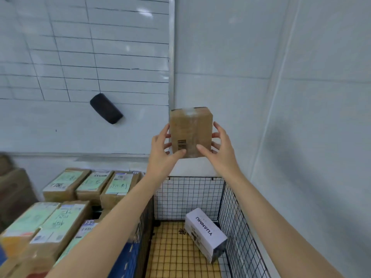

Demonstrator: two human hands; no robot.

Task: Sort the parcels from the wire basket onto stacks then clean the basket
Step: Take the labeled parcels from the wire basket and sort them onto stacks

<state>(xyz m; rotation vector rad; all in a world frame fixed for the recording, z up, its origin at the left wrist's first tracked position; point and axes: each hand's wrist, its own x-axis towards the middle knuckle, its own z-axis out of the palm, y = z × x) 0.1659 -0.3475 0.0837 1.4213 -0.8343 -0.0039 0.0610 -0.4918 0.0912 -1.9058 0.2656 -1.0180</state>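
Observation:
I hold a small brown cardboard parcel [190,131] upright in the air, high above the black wire basket [188,195]. My left hand [163,149] grips its left side and my right hand [217,146] grips its right side, thumbs on the near face beside a barcode. One white box printed YUANMMU [204,231] lies tilted on the basket's yellow gridded floor, against the right wall. A small dark scrap [182,231] lies on the floor beside the white box.
Rows of brown parcels with green labels [60,201] are stacked to the left of the basket. A whiteboard [80,57] with ruled lines and a black eraser [105,108] hangs behind. White wall panels [301,117] close in the right side.

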